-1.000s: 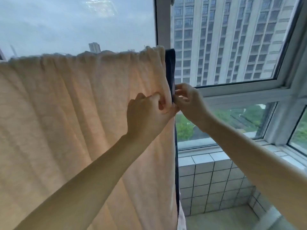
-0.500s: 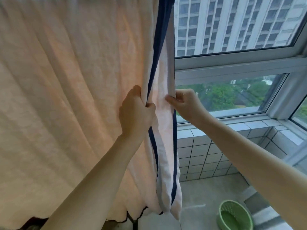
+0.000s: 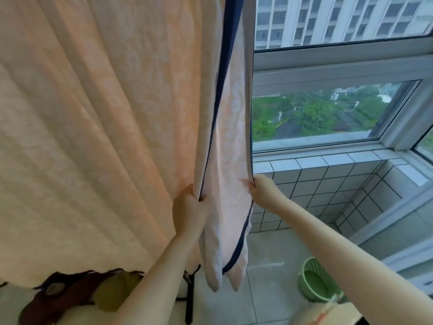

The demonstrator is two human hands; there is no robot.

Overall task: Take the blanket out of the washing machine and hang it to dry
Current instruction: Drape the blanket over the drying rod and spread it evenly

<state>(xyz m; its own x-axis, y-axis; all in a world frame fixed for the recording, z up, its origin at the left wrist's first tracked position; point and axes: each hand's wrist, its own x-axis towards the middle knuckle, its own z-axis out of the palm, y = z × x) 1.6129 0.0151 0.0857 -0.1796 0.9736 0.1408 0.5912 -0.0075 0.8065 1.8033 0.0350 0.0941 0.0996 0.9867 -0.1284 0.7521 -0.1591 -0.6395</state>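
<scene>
A large pale peach blanket (image 3: 98, 118) with a dark blue border hangs in long folds and fills the left and middle of the view. Its top is out of frame. My left hand (image 3: 189, 207) grips the blue-edged front layer low down. My right hand (image 3: 260, 187) pinches the right-hand edge of the back layer at about the same height. Between the hands the two layers are spread apart. The blanket's lower corners dangle below my hands, above the floor.
A green plastic basket (image 3: 316, 282) stands on the tiled floor at lower right. A white tiled ledge (image 3: 328, 174) runs under the window (image 3: 316, 113). A black rack leg (image 3: 188, 299) stands below the blanket, beside dark brown and olive fabric (image 3: 77, 292).
Both hands have slid down the blanket's right edge, from near its top to near its bottom, and moved apart. The view has tilted down, bringing the floor and basket into sight.
</scene>
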